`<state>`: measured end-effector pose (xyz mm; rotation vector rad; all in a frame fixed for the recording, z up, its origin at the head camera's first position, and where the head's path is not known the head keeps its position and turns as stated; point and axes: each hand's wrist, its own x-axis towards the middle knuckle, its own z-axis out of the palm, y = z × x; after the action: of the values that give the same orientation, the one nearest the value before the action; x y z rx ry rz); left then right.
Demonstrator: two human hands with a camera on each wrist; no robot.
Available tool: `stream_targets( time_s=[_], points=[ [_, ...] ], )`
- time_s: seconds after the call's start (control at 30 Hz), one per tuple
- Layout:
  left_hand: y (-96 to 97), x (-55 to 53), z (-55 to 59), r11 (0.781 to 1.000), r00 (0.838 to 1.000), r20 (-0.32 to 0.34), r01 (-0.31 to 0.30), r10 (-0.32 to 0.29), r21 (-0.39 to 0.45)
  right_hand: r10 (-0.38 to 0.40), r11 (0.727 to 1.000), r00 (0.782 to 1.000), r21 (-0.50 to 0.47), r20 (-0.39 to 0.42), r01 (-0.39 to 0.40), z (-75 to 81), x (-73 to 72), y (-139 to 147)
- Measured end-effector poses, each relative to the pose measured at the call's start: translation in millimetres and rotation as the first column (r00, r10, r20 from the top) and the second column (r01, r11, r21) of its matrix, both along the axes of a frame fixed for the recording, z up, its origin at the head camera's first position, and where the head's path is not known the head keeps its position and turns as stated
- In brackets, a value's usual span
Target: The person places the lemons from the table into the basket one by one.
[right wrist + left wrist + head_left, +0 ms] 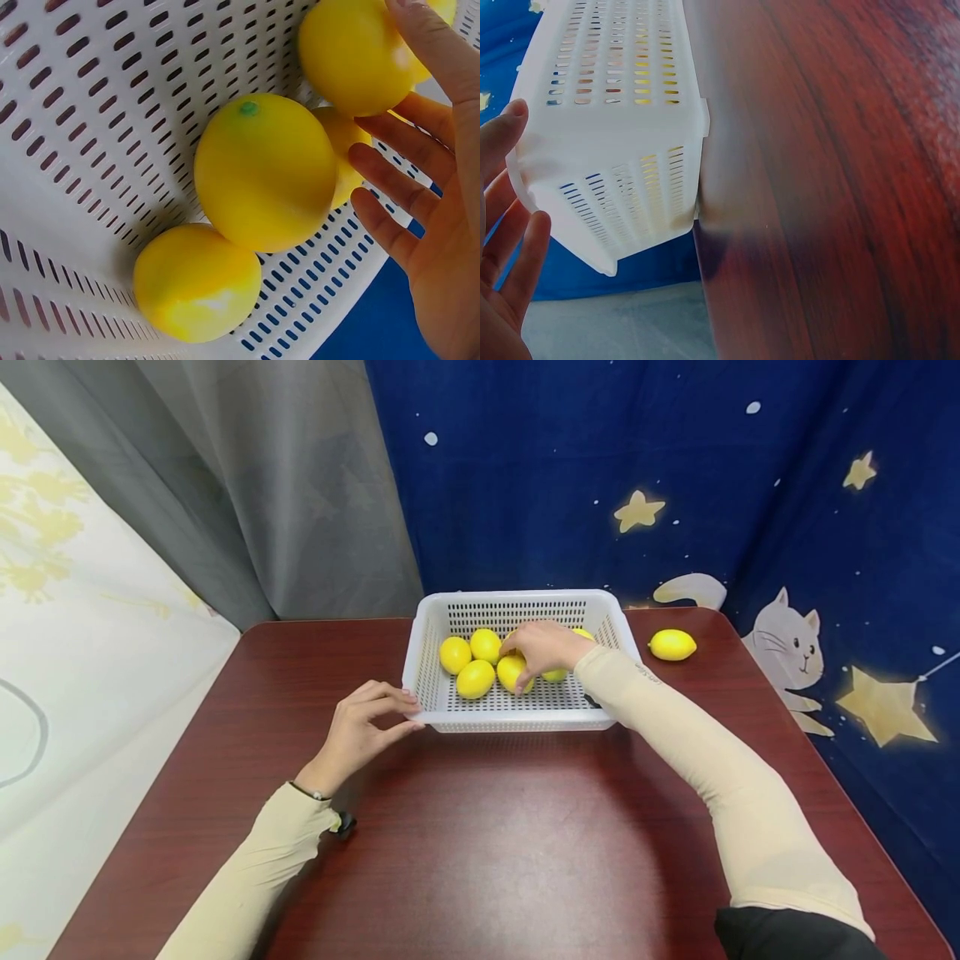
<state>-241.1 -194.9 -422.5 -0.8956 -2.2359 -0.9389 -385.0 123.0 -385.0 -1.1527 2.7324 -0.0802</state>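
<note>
A white plastic basket (pixel 517 716) with slotted walls stands on the table, holding several yellow lemons. My left hand (pixel 367 727) holds the basket's near left corner, its thumb and fingers at the rim; the left wrist view shows this hand (pixel 510 262) beside the basket wall (pixel 615 127). Reaching into the basket, my right hand (pixel 547 646) grips a lemon (pixel 512 672) between thumb and fingers. In the right wrist view, the thumb lies across that lemon (pixel 352 56), and two more lemons sit nearer the camera, one with a green tip (pixel 262 172).
One lemon (pixel 672 645) lies on the dark red wooden table (pixel 510 827), right of the basket. A blue curtain (pixel 540 485) with stars and a grey curtain (pixel 300 502) hang behind the table. A white patterned cloth (pixel 75 627) is at the left.
</note>
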Motion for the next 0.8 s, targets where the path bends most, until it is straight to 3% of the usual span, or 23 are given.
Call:
stream_targets(
  time_s=[0.2, 0.5, 0.8],
  points=[
    [0.7, 0.2, 1.2, 1.0, 1.0, 0.0, 0.0, 0.0, 0.001, -0.058, 0.997, 0.998, -0.04, 0.028, 0.059, 17.0, -0.6, 2.1],
    [0.3, -0.4, 1.6, 1.0, 1.0, -0.008, -0.002, 0.002, -0.001, -0.072, 0.992, 0.997, -0.104, 0.024, 0.074, 52.8, -3.4, 13.1],
    [0.1, 0.2, 1.1, 1.0, 1.0, -0.009, -0.005, 0.005, -0.003, -0.084, 0.992, 0.996, -0.093, 0.039, 0.087, 58.9, 1.3, 19.1]
  ],
)
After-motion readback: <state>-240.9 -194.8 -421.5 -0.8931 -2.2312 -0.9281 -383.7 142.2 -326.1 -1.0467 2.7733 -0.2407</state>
